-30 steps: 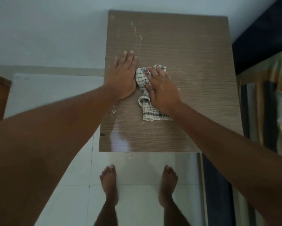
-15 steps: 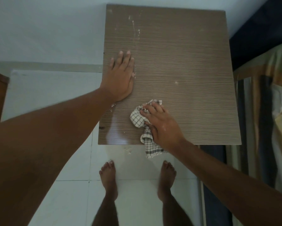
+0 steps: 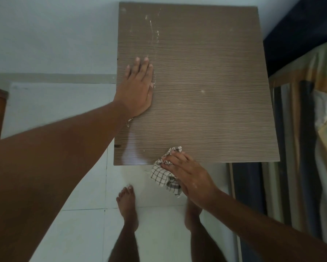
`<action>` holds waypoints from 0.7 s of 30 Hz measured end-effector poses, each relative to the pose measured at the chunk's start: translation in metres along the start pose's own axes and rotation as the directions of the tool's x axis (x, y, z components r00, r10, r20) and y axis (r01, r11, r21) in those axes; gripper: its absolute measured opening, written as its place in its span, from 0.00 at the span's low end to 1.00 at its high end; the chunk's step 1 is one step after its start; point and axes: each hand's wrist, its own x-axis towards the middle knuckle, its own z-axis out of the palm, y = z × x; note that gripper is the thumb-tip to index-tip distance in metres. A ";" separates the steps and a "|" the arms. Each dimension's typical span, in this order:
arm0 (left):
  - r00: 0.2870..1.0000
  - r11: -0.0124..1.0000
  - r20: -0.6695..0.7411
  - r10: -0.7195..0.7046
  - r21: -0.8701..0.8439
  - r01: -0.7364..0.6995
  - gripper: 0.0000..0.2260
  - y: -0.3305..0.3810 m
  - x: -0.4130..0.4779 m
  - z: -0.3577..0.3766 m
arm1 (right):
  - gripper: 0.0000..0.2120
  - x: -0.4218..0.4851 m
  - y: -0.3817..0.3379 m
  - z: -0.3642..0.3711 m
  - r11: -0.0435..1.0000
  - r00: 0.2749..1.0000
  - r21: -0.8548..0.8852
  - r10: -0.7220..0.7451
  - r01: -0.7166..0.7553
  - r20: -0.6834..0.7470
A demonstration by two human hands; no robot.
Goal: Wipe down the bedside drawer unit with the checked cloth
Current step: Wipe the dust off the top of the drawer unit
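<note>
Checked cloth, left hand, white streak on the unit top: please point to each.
checked cloth (image 3: 159,174), head view, on the wide lower fold.
left hand (image 3: 139,89), head view, on the back of the hand.
white streak (image 3: 154,32), head view, on its middle.

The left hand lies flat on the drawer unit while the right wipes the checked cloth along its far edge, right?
Wrong edge: the head view shows the right hand holding the checked cloth at the near edge of the drawer unit. The left hand does lie flat.

right hand (image 3: 192,178) gripping checked cloth (image 3: 163,173), drawer unit (image 3: 206,82) edge
</note>
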 end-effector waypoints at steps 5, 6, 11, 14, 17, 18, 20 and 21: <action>1.000 1.000 -0.031 0.001 -0.013 -0.002 0.26 -0.001 -0.004 0.001 | 0.21 -0.016 -0.021 -0.006 0.997 0.988 0.045 0.075 -0.069 -0.133; 0.999 1.000 -0.039 -0.006 -0.022 0.005 0.26 -0.001 -0.004 0.001 | 0.22 -0.013 -0.023 -0.010 0.993 0.978 0.062 0.106 -0.096 -0.182; 0.997 0.996 -0.038 -0.062 -0.061 0.059 0.27 -0.002 0.002 -0.002 | 0.23 0.039 -0.006 -0.030 0.931 0.877 0.242 0.343 -0.272 -0.335; 0.997 0.996 -0.033 -0.076 -0.058 0.074 0.27 -0.004 0.009 -0.008 | 0.24 0.089 0.012 -0.050 0.909 0.828 0.282 0.400 -0.306 -0.393; 0.996 0.997 -0.037 -0.076 -0.037 0.075 0.27 -0.011 0.022 -0.014 | 0.24 0.146 0.037 -0.069 0.910 0.821 0.284 0.400 -0.302 -0.408; 0.996 0.997 -0.037 -0.077 -0.034 0.076 0.27 -0.014 0.028 -0.016 | 0.23 0.166 0.045 -0.075 0.903 0.817 0.299 0.412 -0.307 -0.404; 0.996 0.997 -0.040 -0.076 -0.032 0.075 0.27 -0.020 0.040 -0.020 | 0.22 0.208 0.064 -0.086 0.897 0.811 0.302 0.427 -0.324 -0.399; 0.996 0.997 -0.047 -0.076 -0.031 0.075 0.27 -0.024 0.047 -0.021 | 0.21 0.228 0.074 -0.092 0.900 0.813 0.273 0.427 -0.340 -0.395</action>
